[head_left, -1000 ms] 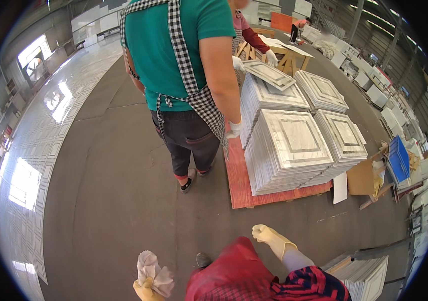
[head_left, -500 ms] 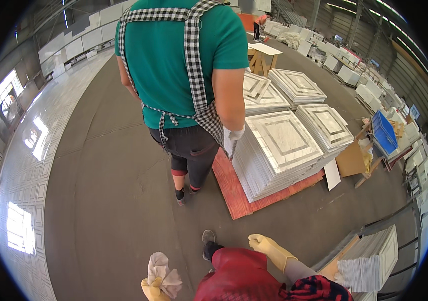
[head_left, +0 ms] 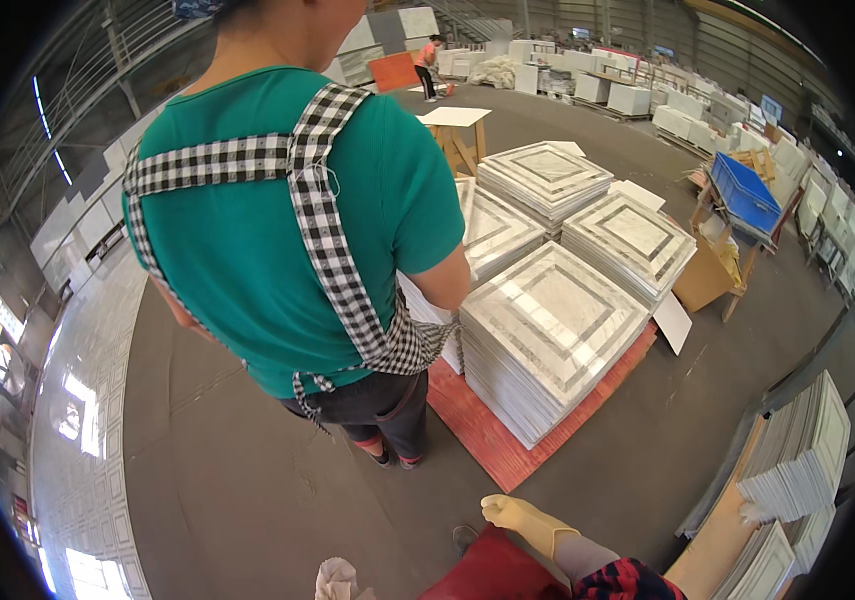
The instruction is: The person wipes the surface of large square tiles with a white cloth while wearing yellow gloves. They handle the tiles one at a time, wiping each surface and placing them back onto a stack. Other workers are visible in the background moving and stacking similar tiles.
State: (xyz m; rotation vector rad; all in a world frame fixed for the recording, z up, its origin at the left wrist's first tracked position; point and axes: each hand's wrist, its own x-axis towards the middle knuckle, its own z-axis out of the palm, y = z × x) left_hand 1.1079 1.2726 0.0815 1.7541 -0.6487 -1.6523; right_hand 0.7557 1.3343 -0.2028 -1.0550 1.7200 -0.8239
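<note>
My right hand (head_left: 525, 520), in a pale yellow rubber glove, is held low in front of me near the red pallet's corner. Its fingers are curled closed and no object shows in them. At the lower edge a crumpled beige cloth (head_left: 337, 580) sticks up from my left hand, which is itself cut off below the picture. Ahead stands a stack of square marble tiles (head_left: 552, 310) with grey inlaid frames, on a red wooden pallet (head_left: 497, 450). Neither hand touches the tiles.
A co-worker in a green shirt (head_left: 247, 240) and checked apron stands close ahead, left of the pallet. More tiles (head_left: 797, 460) lean on a rack at the lower right. A blue bin (head_left: 747, 200) stands beyond, and another person (head_left: 428, 70) is far back.
My view has lifted and moved closer to the co-worker and the tile stacks. The co-worker's gloved hand has gone out of sight, and my left glove has dropped below the lower edge.
</note>
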